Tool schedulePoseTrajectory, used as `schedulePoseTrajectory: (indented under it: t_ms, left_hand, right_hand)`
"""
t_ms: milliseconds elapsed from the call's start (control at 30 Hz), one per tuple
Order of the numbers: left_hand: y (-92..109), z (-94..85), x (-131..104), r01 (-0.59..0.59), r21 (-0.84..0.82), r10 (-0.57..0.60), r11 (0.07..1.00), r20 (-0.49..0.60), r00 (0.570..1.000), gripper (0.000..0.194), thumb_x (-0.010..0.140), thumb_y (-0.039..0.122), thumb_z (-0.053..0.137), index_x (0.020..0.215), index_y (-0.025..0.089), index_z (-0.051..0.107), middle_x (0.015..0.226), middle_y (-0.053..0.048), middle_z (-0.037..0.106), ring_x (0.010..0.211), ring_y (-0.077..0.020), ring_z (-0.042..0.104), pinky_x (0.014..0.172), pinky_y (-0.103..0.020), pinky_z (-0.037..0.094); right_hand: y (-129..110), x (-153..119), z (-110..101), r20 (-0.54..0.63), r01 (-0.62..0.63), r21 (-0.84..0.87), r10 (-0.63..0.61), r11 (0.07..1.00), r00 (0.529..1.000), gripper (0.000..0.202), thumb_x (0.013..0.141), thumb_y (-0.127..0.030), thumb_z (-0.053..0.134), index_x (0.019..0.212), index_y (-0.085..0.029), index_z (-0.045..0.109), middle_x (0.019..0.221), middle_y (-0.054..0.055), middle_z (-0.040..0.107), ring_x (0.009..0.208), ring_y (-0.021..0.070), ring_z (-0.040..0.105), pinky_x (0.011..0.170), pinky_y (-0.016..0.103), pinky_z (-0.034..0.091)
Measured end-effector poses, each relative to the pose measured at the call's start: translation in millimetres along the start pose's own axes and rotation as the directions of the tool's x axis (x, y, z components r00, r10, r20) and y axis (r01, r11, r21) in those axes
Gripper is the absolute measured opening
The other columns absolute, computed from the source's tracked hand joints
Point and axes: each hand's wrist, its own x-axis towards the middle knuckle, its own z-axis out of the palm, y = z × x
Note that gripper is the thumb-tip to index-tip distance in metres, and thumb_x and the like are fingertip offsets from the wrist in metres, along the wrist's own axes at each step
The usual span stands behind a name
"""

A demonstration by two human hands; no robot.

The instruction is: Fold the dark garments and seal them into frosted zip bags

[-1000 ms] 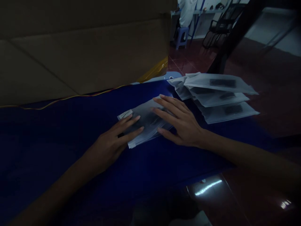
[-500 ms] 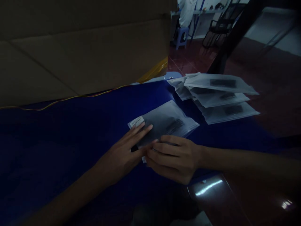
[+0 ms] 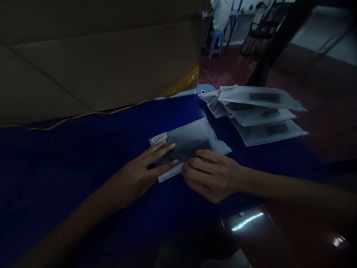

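Observation:
A frosted plastic zip bag lies on the blue table, with something dark inside and a small white printed label at its upper left corner. Spread across its left end are the fingers of my left hand, pressing it flat. My right hand is closed in a pinch at the bag's near edge, along the seal strip. Its fingertips hide the exact spot they grip. Past my right hand, several similar filled bags lie overlapped in a pile.
A large cardboard box with yellow tape stands along the table's far side. A thin yellow and red wire runs at its foot. Farther back are a person on a blue stool and a black chair.
My right hand has slid right along the bag's near edge, away from my left fingers. The bag has turned a little and its near edge shows more. My left hand has shifted slightly left.

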Motion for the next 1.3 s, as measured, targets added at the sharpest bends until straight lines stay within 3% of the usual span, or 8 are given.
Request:
schedulePoseTrajectory:
  t_ms: [300,467,600,800,933,1100,1300]
  left_hand:
    - [-8.8,-3.9,-4.4,0.045,0.017,-0.044,0.999,-0.067,0.997,0.049,0.109,0.011,0.048,0.152,0.034,0.056,0.174,-0.003,0.035,0.159,-0.0248,0.037,0.122,-0.047,0.048]
    - [-7.5,-12.2,-3.7,0.108,-0.017,-0.109,0.994,-0.102,0.989,0.035,0.111,0.024,0.052,0.141,0.032,0.068,0.168,-0.001,0.045,0.154,-0.0249,0.046,0.120,-0.046,0.050]
    - [-6.0,-13.1,-4.5,0.184,-0.079,-0.190,0.980,-0.089,0.978,0.032,0.111,0.035,0.054,0.139,0.035,0.070,0.168,0.003,0.046,0.152,-0.0256,0.049,0.123,-0.045,0.047]
    - [-5.9,-15.4,-4.9,0.257,-0.130,-0.267,0.958,-0.063,0.962,0.031,0.110,0.042,0.054,0.136,0.040,0.072,0.167,0.009,0.046,0.151,-0.0254,0.050,0.125,-0.043,0.045]
    - [-7.4,-18.7,-5.8,0.285,-0.129,-0.292,0.950,-0.037,0.956,0.031,0.110,0.045,0.053,0.133,0.040,0.074,0.166,0.010,0.047,0.151,-0.0264,0.050,0.126,-0.046,0.045]
    - [-10.5,-17.4,-8.3,0.234,-0.093,-0.241,0.968,-0.069,0.968,0.030,0.111,0.040,0.053,0.133,0.037,0.073,0.166,0.009,0.048,0.152,-0.0259,0.049,0.127,-0.047,0.044]
    - [-15.2,-14.8,-12.2,0.161,-0.016,-0.162,0.987,-0.129,0.978,0.033,0.110,0.027,0.051,0.137,0.033,0.069,0.163,0.003,0.053,0.152,-0.0255,0.049,0.125,-0.049,0.046]
  right_hand:
    - [9.9,-0.3,-4.5,0.196,-0.011,-0.196,0.050,0.981,0.979,0.026,0.099,-0.006,0.062,0.078,-0.018,0.071,0.078,-0.001,0.070,0.077,0.0160,0.058,0.076,0.033,0.047]
    - [14.7,-2.5,-10.0,0.329,-0.114,-0.398,0.258,0.910,0.908,0.022,0.097,-0.001,0.060,0.090,-0.015,0.076,0.091,0.005,0.073,0.086,0.0207,0.058,0.077,0.037,0.042]
    - [11.7,-4.5,-8.6,0.289,-0.218,-0.534,0.419,0.817,0.861,0.024,0.095,0.000,0.060,0.087,-0.017,0.076,0.087,0.006,0.071,0.080,0.0214,0.054,0.072,0.037,0.035]
    - [13.2,-8.0,-7.3,0.253,-0.279,-0.622,0.525,0.732,0.812,0.024,0.096,-0.003,0.058,0.089,-0.018,0.076,0.080,0.006,0.067,0.078,0.0228,0.050,0.073,0.038,0.030]
    - [18.3,-9.6,-9.0,0.259,-0.300,-0.647,0.572,0.701,0.778,0.031,0.097,0.000,0.051,0.083,-0.019,0.073,0.076,0.006,0.063,0.077,0.0228,0.047,0.072,0.038,0.028]
    - [21.1,-11.3,-10.9,0.290,-0.354,-0.606,0.612,0.712,0.735,0.034,0.097,0.000,0.048,0.081,-0.019,0.072,0.078,0.008,0.064,0.079,0.0241,0.048,0.073,0.039,0.029]
    - [35.2,-17.6,-8.6,0.421,-0.375,-0.417,0.542,0.828,0.728,0.020,0.089,-0.005,0.057,0.096,-0.013,0.073,0.091,0.012,0.069,0.089,0.0267,0.053,0.078,0.039,0.037]
